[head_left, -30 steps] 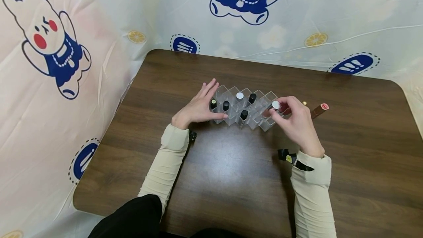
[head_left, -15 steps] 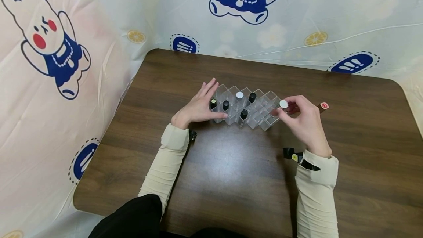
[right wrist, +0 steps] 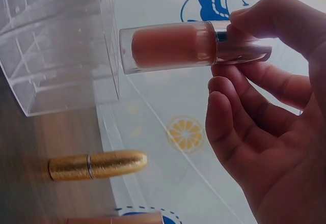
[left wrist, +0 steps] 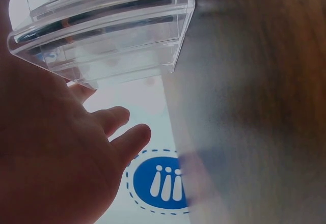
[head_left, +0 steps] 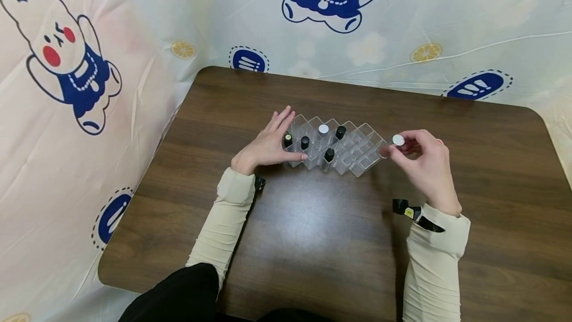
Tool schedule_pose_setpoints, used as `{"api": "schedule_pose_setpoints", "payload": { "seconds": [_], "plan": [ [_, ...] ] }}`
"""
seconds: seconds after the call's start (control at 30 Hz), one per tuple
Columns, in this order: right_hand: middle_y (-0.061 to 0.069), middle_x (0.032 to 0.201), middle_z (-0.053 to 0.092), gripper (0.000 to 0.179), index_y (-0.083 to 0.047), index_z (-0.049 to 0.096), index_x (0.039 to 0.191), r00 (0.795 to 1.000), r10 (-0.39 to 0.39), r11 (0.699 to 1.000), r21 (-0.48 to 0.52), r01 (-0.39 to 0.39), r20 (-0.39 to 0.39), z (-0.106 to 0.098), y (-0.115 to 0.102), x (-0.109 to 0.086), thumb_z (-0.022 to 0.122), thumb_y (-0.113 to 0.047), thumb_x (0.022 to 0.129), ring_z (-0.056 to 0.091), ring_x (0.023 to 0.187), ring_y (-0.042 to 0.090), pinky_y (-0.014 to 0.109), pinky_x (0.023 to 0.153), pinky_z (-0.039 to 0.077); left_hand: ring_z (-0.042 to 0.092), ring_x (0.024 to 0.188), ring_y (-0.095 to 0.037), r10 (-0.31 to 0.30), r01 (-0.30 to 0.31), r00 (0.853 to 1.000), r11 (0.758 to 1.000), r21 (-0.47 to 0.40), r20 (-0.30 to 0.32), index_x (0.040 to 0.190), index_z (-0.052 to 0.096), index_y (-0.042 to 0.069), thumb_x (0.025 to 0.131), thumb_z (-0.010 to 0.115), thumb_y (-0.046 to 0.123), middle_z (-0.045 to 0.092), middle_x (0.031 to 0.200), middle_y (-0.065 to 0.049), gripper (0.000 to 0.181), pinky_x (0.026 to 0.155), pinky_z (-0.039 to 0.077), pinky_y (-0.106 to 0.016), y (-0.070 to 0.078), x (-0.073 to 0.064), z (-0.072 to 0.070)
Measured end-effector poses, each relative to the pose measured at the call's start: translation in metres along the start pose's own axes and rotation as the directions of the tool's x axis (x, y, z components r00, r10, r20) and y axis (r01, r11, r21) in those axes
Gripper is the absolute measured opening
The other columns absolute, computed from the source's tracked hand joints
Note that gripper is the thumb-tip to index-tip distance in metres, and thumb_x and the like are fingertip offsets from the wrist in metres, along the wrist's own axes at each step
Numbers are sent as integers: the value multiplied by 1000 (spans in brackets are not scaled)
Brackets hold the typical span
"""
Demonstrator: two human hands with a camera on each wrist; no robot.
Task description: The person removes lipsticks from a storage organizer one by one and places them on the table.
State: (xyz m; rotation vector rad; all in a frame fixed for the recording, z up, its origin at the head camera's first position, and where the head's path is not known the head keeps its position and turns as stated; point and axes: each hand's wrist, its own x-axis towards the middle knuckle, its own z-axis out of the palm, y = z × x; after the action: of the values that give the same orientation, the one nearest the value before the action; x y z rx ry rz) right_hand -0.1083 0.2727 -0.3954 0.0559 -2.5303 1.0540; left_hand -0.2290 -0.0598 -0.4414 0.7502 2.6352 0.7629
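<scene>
My right hand (head_left: 422, 160) pinches a lip gloss tube (right wrist: 173, 45) by its silver cap (head_left: 398, 140), thumb on one side and fingertips on the other. The tube has a clear wall and a pinkish-peach filling, and it is held just off the right end of a clear acrylic lipstick organizer (head_left: 357, 167). At the organizer's left end rests my left hand (head_left: 264, 149), fingers extended and spread behind it, thumb straight along the front. Several black-capped tubes (head_left: 341, 132) and one white-topped tube (head_left: 323, 129) stand in the organizer's slots.
In the right wrist view a gold bullet-shaped lipstick tube (right wrist: 97, 166) stands on the table beside the organizer. A brown tube (right wrist: 117, 219) shows at that view's lower edge. Printed cloth (head_left: 393, 9) hangs behind the brown wooden table (head_left: 313, 262).
My right hand has moved to the right, carrying the lip gloss from above the organizer's right end to beside it. It now mostly covers the red-topped brown tube. My left hand stays put.
</scene>
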Motion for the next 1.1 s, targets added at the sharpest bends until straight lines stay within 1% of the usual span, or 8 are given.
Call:
{"api": "schedule_pose_setpoints", "payload": {
  "seconds": [0.07, 0.13, 0.33, 0.47, 0.67, 0.83, 0.93, 1.1],
  "plan": [
    [6, 87, 64, 24, -2, 67, 100, 1000, 17, 1000, 4, -17, -5, -2, 1, -1, 77, -9, 80, 55, 74, -1, 5, 76, 39, -6, 151, -31, 1, -1, 1000, 1000, 1, 1, 157, 5, 21, 73, 71, 67, -6, 164, 6, 116, 118, 13, -58, 0, 0, 0],
    [3, 89, 63, 24, -2, 67, 101, 999, 33, 999, 4, -33, -12, -4, 1, -2, 76, -9, 80, 55, 76, 1, 4, 68, 44, -6, 151, -31, 1, -1, 1000, 1000, 3, 2, 157, 5, 21, 73, 71, 67, -7, 164, 8, 116, 118, 13, -57, 1, 0, 0],
    [1, 91, 62, 24, -4, 68, 102, 997, 63, 998, 8, -63, -32, -10, 2, -5, 76, -10, 81, 54, 76, -2, 4, 68, 43, -6, 151, -32, 3, -3, 1000, 1000, -4, -2, 157, 6, 19, 73, 71, 66, -6, 164, 7, 116, 118, 13, -57, 2, -2, -1],
    [-3, 91, 61, 23, -5, 68, 103, 995, 89, 996, -4, -89, -43, -12, 5, -5, 75, -10, 81, 55, 76, 1, 5, 68, 43, -6, 151, -32, 4, -4, 1000, 1000, -1, -1, 157, 6, 20, 73, 71, 66, -5, 164, 5, 116, 118, 14, -56, 2, -2, -1],
    [-7, 88, 59, 22, -4, 69, 101, 993, 89, 996, 11, -89, -75, -16, 9, -6, 75, -8, 80, 55, 74, 1, 5, 66, 42, -6, 151, -31, -1, 1, 1000, 1000, -2, 0, 157, 5, 21, 73, 71, 67, -8, 164, 10, 116, 119, 13, -56, 2, -2, -1],
    [-15, 88, 57, 25, -4, 68, 101, 992, 98, 995, 0, -98, -85, -19, 11, -7, 78, -11, 79, 56, 75, 3, 3, 67, 42, -7, 151, -31, -1, 1, 1000, 1000, -7, 4, 157, 6, 20, 73, 71, 67, -10, 163, 13, 116, 118, 13, -57, 1, -2, 0],
    [-18, 89, 57, 26, -4, 68, 103, 989, 111, 994, 4, -111, -93, -22, 12, -7, 78, -11, 80, 57, 76, 1, 2, 68, 43, -7, 151, -31, -2, 2, 1000, 1000, -9, 4, 157, 6, 19, 73, 71, 67, -11, 162, 14, 116, 118, 13, -58, 1, -2, 0],
    [-22, 89, 55, 26, -3, 69, 105, 980, 161, 987, 5, -162, -117, -29, 16, -10, 75, -11, 82, 55, 77, -4, 3, 69, 43, -7, 151, -31, -3, 3, 1000, 1000, -15, 1, 157, 6, 19, 73, 71, 67, -11, 162, 14, 116, 118, 13, -58, 2, -2, -1]
  ]
}}
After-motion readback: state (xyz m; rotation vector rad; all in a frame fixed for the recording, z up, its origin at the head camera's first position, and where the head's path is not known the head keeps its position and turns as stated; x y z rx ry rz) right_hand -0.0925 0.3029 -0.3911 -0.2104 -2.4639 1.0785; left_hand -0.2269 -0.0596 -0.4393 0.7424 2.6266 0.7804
